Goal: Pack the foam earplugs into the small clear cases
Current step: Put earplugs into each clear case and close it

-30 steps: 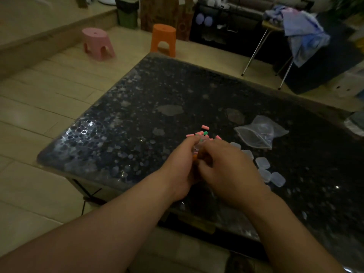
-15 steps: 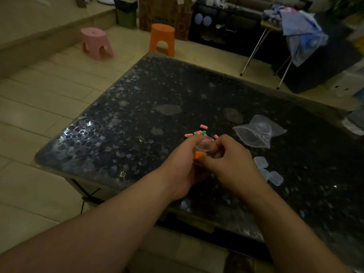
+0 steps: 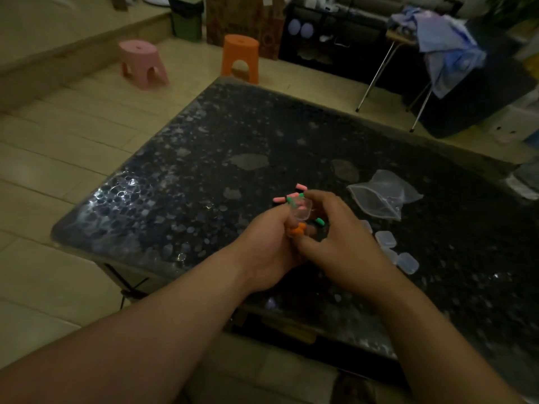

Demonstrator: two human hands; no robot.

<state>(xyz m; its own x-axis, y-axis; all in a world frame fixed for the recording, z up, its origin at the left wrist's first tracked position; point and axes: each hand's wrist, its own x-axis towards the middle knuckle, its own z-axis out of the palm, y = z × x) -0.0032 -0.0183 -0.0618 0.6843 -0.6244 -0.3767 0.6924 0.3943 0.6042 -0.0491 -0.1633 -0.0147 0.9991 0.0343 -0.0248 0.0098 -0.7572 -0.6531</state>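
Observation:
My left hand (image 3: 268,243) grips a small clear case (image 3: 300,209) with an orange earplug (image 3: 299,228) in its lower part. My right hand (image 3: 335,231) pinches the case's raised lid from the right with index finger and thumb. Loose pink and green earplugs (image 3: 291,195) lie on the dark table (image 3: 180,188) just beyond my fingers, and one green earplug (image 3: 320,220) shows between my hands. Several clear cases (image 3: 392,249) lie to the right of my right hand.
A crumpled clear plastic bag (image 3: 382,196) lies on the table at the right. Beyond the table on the tiled floor stand a pink stool (image 3: 143,62) and an orange stool (image 3: 240,58). A metal-legged stand with clothes (image 3: 443,48) is at the back right.
My hands have parted a little and the clear case has come into view, its lid lifted. The orange earplug now shows inside it.

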